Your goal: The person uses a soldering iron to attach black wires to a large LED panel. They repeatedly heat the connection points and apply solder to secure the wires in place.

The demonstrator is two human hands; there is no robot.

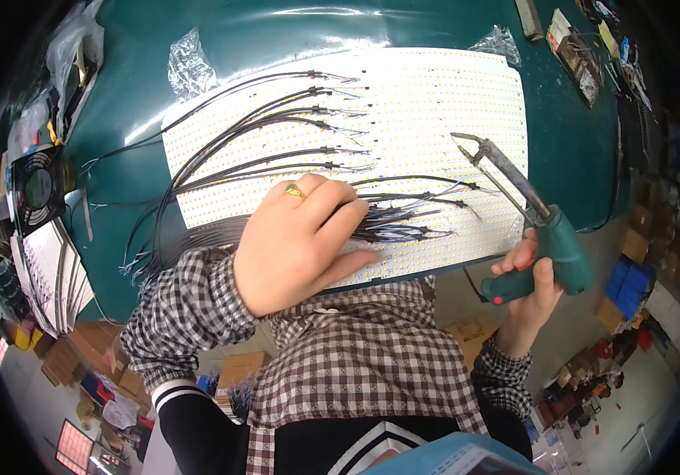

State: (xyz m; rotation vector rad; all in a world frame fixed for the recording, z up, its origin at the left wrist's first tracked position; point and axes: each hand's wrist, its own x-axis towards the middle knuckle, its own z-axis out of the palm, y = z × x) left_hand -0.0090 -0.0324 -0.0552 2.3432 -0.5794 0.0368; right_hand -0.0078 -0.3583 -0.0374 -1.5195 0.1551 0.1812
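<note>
My right hand (542,297) is wrapped around the green handle of a soldering gun (568,249), its metal tip pointing up and left over the white LED board sheet (443,95). Over the lower middle of the sheet, my left hand (296,245) has its fingers bent down and closed on a black cable (411,180) at the top of a loose bundle; the fingertips are partly hidden. More black cables (237,127) lie fanned across the left half of the sheet, their thin stripped wires close to a column of small dark pads. The bundled cable ends (403,229) rest beside my left fingers.
The sheet lies on a green tabletop (134,103). Clear plastic pieces (191,65) sit at its upper corners. To the left stand a small black fan (37,184) and a stack of white panels (55,277). A box-like holder (576,59) is at the far right.
</note>
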